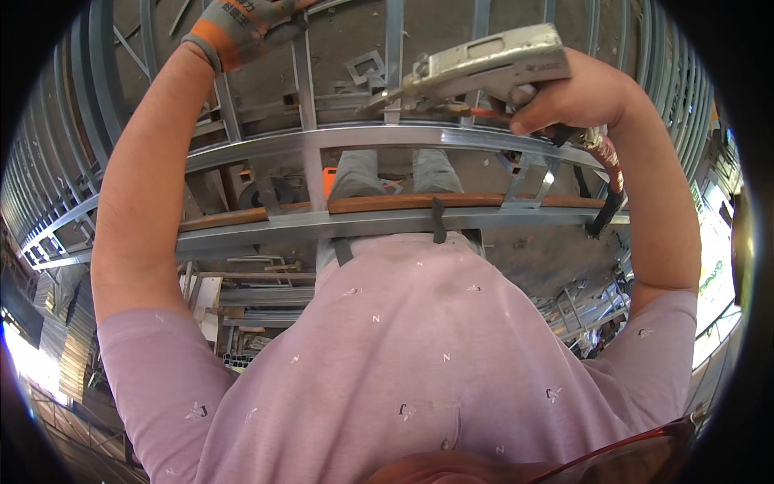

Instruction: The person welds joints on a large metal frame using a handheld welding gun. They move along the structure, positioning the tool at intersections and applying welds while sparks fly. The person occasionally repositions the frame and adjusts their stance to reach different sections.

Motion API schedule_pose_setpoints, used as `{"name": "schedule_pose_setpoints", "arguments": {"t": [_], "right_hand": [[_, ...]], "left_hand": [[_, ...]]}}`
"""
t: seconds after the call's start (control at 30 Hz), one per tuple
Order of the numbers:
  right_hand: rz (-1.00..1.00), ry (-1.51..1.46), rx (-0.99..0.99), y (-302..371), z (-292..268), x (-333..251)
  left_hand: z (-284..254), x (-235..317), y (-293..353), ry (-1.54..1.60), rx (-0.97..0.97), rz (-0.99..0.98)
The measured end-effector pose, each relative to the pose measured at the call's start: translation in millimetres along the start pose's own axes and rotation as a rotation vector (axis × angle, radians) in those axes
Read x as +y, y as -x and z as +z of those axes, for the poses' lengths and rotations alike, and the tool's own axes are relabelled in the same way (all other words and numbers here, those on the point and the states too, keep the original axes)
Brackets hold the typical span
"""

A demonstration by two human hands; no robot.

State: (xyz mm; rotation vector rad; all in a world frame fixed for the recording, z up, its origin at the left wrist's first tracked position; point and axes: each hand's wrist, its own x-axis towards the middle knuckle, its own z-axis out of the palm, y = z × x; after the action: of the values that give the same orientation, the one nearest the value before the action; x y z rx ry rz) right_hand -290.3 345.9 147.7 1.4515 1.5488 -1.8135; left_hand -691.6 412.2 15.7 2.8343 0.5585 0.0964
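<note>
My right hand [576, 93] is bare and closed round the grip of a pale metal welding gun [496, 60]. Its narrow nozzle points left and lies above the curved-looking front rail of a metal frame [387, 137]. A cable wrapped in worn red and black covering [603, 157] hangs from the gun's grip. At the top left, my left hand [242, 32] wears a grey and orange glove. It is closed at an upright metal bar [304, 73] of the frame, with its fingertips partly cut off by the picture's edge.
A second rail [403, 219] crosses close to my waist, with a brown bar [395, 202] along it. Rows of metal tubes [72, 129] line the left, and more [661, 89] the right. A flat metal piece [365, 68] lies beyond the frame. Stacked metal lengths [266, 297] lie low at left.
</note>
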Motion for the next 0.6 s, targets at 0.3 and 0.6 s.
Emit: {"name": "schedule_pose_setpoints", "arguments": {"t": [0.3,0.6], "right_hand": [[0.106,0.064,-0.095,-53,37,-50],[0.083,0.041,-0.082,-70,46,-40]], "left_hand": [[8,-10,17,0.043,0.089,0.030],[11,-13,14,0.075,0.120,0.048]]}}
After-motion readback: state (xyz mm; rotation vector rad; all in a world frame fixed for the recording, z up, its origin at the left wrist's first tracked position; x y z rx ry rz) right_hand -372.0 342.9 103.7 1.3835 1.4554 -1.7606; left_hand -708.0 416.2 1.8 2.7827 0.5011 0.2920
